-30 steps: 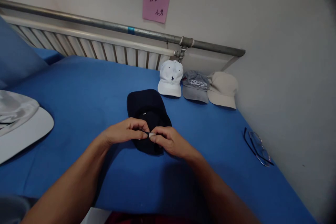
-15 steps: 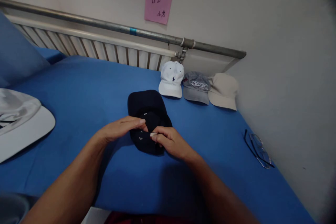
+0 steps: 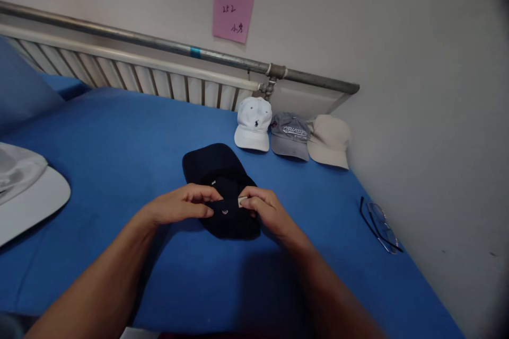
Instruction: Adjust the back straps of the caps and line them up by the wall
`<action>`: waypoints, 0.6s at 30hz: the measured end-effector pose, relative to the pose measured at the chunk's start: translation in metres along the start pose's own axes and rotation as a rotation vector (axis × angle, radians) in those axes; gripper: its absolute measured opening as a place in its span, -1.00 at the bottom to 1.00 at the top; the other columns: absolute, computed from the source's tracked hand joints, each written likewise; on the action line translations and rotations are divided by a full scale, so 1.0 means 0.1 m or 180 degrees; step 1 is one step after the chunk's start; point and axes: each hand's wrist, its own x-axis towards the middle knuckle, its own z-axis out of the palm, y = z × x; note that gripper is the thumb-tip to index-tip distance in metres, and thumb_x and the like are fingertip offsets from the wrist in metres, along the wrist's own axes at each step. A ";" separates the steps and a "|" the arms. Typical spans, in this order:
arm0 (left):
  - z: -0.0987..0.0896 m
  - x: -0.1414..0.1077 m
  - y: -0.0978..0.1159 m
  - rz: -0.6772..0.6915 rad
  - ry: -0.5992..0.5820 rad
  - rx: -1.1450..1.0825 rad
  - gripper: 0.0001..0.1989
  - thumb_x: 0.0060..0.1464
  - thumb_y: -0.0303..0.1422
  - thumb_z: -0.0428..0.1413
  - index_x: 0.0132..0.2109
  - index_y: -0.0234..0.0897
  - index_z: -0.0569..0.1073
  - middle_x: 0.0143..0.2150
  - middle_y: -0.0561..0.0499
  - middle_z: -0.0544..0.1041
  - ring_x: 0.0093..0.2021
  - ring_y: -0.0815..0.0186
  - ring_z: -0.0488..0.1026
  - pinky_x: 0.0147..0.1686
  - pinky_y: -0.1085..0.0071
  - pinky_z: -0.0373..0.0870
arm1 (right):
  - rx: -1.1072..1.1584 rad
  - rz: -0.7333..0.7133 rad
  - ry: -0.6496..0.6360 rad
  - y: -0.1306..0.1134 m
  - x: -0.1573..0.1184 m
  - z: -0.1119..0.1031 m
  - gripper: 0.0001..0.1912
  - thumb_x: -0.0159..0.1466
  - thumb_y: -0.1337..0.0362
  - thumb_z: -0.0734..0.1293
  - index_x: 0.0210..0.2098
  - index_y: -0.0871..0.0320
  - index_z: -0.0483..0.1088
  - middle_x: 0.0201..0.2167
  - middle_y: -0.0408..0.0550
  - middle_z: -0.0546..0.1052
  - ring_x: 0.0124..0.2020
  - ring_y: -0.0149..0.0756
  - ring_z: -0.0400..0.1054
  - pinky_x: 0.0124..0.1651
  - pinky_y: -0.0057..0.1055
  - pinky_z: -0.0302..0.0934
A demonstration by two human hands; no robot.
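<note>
A black baseball cap (image 3: 214, 161) lies upturned on the blue surface, its brim pointing away from me and its dark inside partly showing. My left hand (image 3: 181, 204) pinches the cap's near edge from the left, fingers inside and thumb outside. From the right, my right hand (image 3: 266, 209) is closed on the same edge, beside a small white tag held near its thumb. A small light mark shows on the cap between the two hands. The fingertips of my right hand are partly hidden by the cap.
Along the wall stand a white cap (image 3: 253, 124), a grey cap (image 3: 290, 137) and a beige cap (image 3: 329, 142). Eyeglasses (image 3: 380, 226) lie at the right edge of the blue surface (image 3: 131, 132). A larger white cap (image 3: 35, 201) is at far left. Behind are a radiator (image 3: 151, 78) and pipe.
My left hand has gone from lying over the cap's opening to gripping its near edge with the thumb outside. The edge has shifted slightly right. The camera view has moved a little.
</note>
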 end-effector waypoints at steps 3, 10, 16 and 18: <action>0.03 0.03 -0.02 0.0042 -0.0181 -0.0053 -0.74 0.02 -0.49 0.13 -0.10 -0.27 0.51 -0.34 0.11 0.46 -0.38 0.47 0.30 -0.35 0.54 0.23 | -0.0035 0.0033 0.0041 0.03 0.01 -0.05 -0.85 0.15 0.25 0.25 -0.50 0.16 0.36 -0.61 -0.23 0.23 -0.54 -0.44 0.09 -0.45 -0.45 -0.05; 0.02 0.04 -0.08 -0.0010 -0.0074 0.0004 -0.80 0.09 -0.39 0.14 -0.10 -0.27 0.51 -0.31 0.07 0.46 -0.34 0.44 0.31 -0.32 0.50 0.24 | -0.0427 -0.0011 0.0068 0.01 0.00 -0.07 -0.84 0.19 0.24 0.26 -0.48 0.15 0.36 -0.59 -0.22 0.28 -0.52 -0.43 0.13 -0.46 -0.46 -0.02; 0.03 0.05 -0.08 -0.0063 -0.0012 0.0061 -0.82 0.09 -0.34 0.15 -0.15 -0.31 0.49 -0.36 0.09 0.40 -0.38 0.44 0.26 -0.35 0.48 0.21 | -0.1169 -0.1513 0.0664 -0.08 -0.07 0.03 -0.73 0.15 0.35 0.32 -0.14 0.07 0.40 -0.18 -0.05 0.49 -0.15 -0.24 0.36 -0.06 -0.26 0.22; 0.03 0.06 -0.08 -0.0073 -0.0019 0.0089 -0.81 0.09 -0.32 0.15 -0.16 -0.32 0.48 -0.39 0.11 0.36 -0.41 0.45 0.22 -0.38 0.49 0.17 | -0.1465 -0.1765 0.0587 -0.10 -0.09 0.07 -0.73 0.16 0.34 0.34 -0.13 0.06 0.43 -0.10 -0.01 0.48 -0.06 -0.19 0.36 0.01 -0.19 0.20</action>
